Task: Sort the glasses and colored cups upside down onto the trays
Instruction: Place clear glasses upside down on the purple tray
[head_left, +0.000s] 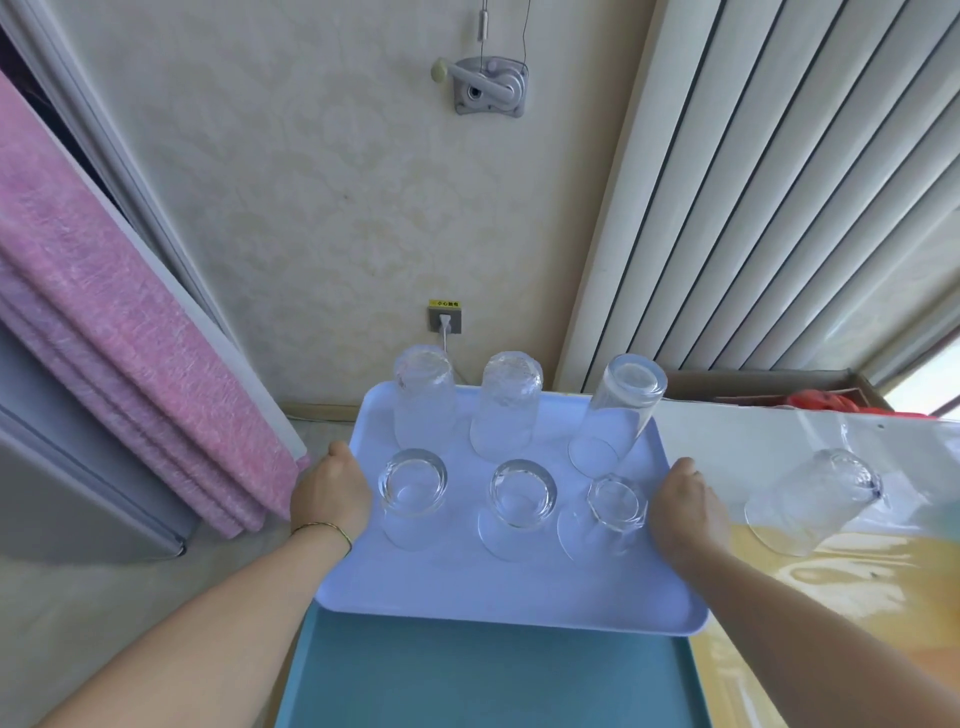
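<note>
A pale lavender tray (498, 597) carries several clear glasses, all upside down in two rows, such as the back middle glass (506, 402) and the front middle glass (519, 506). My left hand (332, 488) grips the tray's left edge. My right hand (685, 506) grips its right edge. The tray overlaps a teal tray (467, 680) that lies nearer to me. One more clear glass (815, 501) stands upside down on the table to the right, apart from both trays.
The table top (810, 587) is white and yellow under a glossy clear cover. A pink folded cloth (119, 338) hangs at the left. A wall socket (444, 318) sits behind the tray. Something red (826, 401) lies in a box at the back right.
</note>
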